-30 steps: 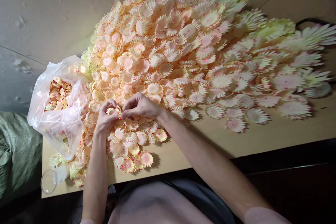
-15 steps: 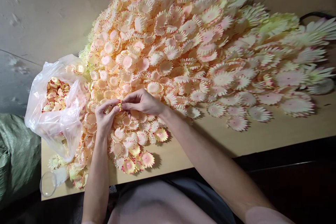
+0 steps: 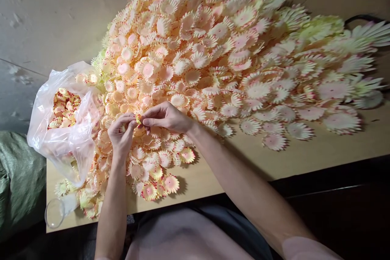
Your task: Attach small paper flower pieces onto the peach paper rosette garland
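My left hand [image 3: 122, 132] and my right hand [image 3: 166, 117] meet over the near part of a large heap of pink and cream fabric flower heads [image 3: 213, 57] on a wooden table [image 3: 304, 158]. Both hands pinch one small yellowish flower piece [image 3: 138, 120] between their fingertips. The rest of the left hand's fingers are curled round more small flower pieces. Loose flower heads [image 3: 158, 170] lie just under and in front of my wrists.
A clear plastic bag [image 3: 65, 130] with small red and yellow flower pieces sits at the left of the heap. A clear round cup [image 3: 55, 212] lies at the table's near left corner. A green sack [image 3: 18, 178] is on the floor at left.
Both hands have shifted slightly away from me over the heap, still pinching the small flower piece; the fingers have worked on it a little.
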The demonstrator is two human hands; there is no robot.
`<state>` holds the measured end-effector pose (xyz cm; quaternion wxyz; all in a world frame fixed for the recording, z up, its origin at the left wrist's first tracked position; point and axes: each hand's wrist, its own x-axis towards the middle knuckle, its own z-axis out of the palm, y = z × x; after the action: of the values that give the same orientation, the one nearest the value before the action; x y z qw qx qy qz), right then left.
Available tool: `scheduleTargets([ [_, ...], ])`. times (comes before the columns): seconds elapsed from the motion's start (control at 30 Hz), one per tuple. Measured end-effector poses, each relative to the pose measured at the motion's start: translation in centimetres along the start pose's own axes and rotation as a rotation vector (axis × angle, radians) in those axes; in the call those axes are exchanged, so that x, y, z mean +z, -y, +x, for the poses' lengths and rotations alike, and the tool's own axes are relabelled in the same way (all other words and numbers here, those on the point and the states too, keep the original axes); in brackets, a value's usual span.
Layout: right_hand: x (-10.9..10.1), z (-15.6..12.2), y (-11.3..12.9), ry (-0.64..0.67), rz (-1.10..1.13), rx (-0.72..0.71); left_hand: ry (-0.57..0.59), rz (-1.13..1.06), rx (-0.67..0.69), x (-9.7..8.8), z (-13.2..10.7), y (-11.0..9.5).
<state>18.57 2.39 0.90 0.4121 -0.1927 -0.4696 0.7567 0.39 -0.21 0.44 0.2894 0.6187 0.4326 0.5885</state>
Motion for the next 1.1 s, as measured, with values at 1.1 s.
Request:
scheduleTargets([
  [1.1, 0.9, 0.2, -0.8, -0.142, -0.202, -0.057, 0.000, -0.055, -0.166, -0.7, 0.2, 1.5],
])
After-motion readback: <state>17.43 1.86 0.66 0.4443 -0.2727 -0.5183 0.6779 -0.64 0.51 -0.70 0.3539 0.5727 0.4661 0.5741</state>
